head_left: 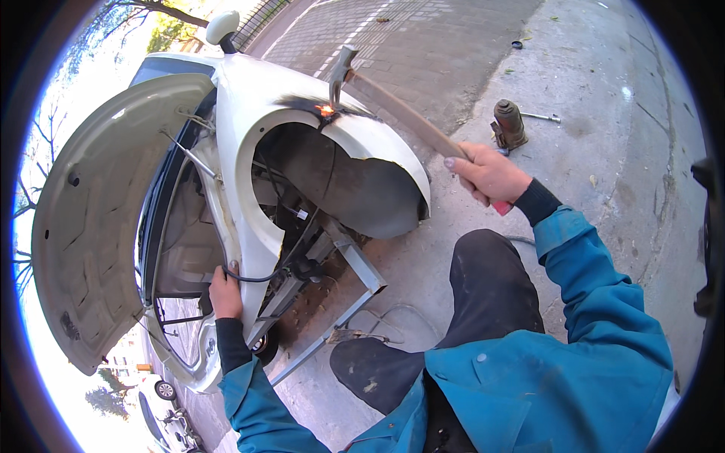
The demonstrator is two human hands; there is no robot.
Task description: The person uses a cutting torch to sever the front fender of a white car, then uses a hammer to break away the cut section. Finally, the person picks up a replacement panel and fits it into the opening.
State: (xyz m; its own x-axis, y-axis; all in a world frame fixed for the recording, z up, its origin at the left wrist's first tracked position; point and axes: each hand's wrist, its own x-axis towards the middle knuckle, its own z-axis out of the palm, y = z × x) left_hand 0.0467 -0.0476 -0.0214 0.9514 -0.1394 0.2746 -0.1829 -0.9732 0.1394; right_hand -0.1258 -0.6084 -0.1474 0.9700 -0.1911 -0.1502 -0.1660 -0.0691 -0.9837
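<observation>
My right hand [491, 175] is closed round the long wooden handle of a hammer [404, 109]. The handle's butt end is red. The hammer's metal head is up at the white fender [351, 134], above the wheel arch. Beside the head a small orange flame or glow [325, 110] burns in a blackened patch of the paint. On the left, my left hand [226, 293] grips the edge of the car's front bodywork. A black cable [257, 279] runs from its fingertips into the wheel opening; whether the fingers also pinch it I cannot tell.
The raised hood [98, 219] stands at the left, held by a strut. A metal bar frame [340, 309] sticks out below the fender. A bottle jack [510, 124] with a handle rod stands on the pavement at right. A hose [423, 317] coils near my knees.
</observation>
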